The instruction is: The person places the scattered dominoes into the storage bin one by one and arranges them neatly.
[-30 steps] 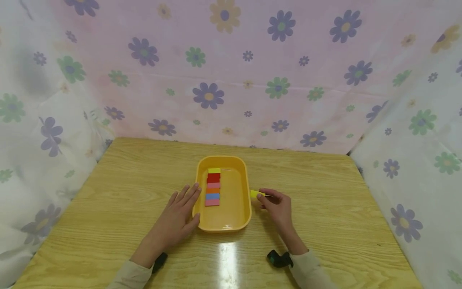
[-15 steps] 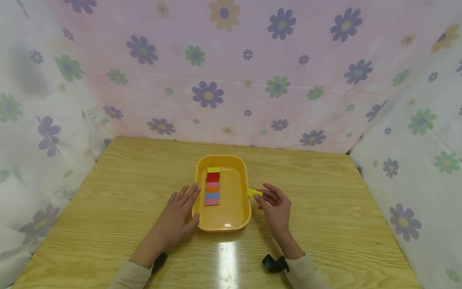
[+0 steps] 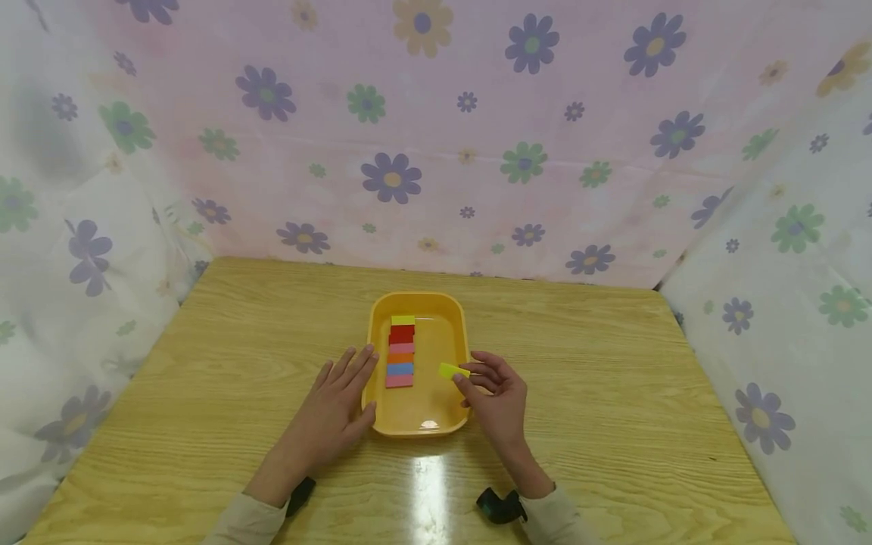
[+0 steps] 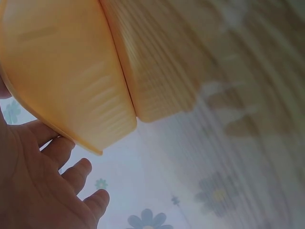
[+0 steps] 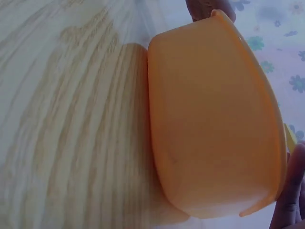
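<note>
My right hand (image 3: pixel 500 401) pinches a small flat yellow block (image 3: pixel 453 371) between thumb and fingers, over the right side of a yellow-orange plastic tray (image 3: pixel 425 420). Inside, along the left, lies a column of coloured blocks: yellow (image 3: pixel 403 321) at the far end, then red (image 3: pixel 402 331), pink, orange (image 3: pixel 400 358), blue (image 3: pixel 400 369) and pink (image 3: pixel 399 381) nearest me. My left hand (image 3: pixel 334 409) rests with spread fingers on the tray's left rim. The left wrist view shows its fingertips (image 4: pixel 78 172) against the tray wall (image 4: pixel 71 71). In the right wrist view the tray wall (image 5: pixel 214 119) mostly hides the yellow block (image 5: pixel 289 136).
The tray stands on a wood-grain table (image 3: pixel 272 318). Flower-print cloth (image 3: pixel 463 204) hangs behind the table and along both sides. Black straps or mounts (image 3: pixel 500 506) sit by the wrists.
My right hand has carried the yellow block leftward, from beside the tray over its right rim to above the inside. My left hand has stayed in place on the rim.
</note>
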Demonstrator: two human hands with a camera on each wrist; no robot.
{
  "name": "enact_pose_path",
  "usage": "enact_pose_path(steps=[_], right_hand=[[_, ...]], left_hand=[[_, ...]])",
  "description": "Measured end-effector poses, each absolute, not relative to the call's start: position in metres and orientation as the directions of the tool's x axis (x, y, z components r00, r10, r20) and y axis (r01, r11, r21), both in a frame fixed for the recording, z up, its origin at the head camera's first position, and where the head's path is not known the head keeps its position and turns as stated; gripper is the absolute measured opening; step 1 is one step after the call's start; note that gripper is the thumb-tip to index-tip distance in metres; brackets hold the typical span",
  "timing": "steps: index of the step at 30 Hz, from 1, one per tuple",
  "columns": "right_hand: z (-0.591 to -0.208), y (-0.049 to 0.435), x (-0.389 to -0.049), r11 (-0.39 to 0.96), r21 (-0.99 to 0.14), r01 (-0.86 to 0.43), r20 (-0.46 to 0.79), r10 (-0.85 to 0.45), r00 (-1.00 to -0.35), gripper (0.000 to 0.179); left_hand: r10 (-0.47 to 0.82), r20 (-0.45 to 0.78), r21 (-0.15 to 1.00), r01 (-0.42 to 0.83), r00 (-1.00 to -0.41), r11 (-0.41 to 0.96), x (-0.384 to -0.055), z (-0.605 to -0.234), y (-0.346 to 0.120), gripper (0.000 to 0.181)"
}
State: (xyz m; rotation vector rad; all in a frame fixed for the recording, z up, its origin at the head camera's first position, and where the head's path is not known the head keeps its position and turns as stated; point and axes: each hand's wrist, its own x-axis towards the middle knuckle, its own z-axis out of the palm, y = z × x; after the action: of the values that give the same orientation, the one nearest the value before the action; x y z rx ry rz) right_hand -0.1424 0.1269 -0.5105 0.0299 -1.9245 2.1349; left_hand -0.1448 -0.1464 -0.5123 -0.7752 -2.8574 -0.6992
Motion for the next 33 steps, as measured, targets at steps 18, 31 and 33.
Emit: enact_pose_path(steps=[18,31,33], right_hand=[[-0.493,0.084,-0.149,-0.02,-0.981,-0.191,0.189,0.082,-0.979,0.032],[-0.491,0.059,-0.167,0.029,-0.986,-0.166,0.168,0.104,-0.98,0.034],[-0.492,0.058,-0.168,0.079,-0.991,-0.105,0.112,0.09,-0.99,0.035]], left_hand=[[0.45,0.176,0.42,0.48,-0.875,0.77,-0.145,-0.51,-0.146,0.068],[0.462,0.175,0.4,0.491,-0.87,0.774,-0.145,-0.508,-0.148,0.068],[0.462,0.171,0.396,0.49,-0.87,0.776,-0.145,-0.508,-0.148,0.068]])
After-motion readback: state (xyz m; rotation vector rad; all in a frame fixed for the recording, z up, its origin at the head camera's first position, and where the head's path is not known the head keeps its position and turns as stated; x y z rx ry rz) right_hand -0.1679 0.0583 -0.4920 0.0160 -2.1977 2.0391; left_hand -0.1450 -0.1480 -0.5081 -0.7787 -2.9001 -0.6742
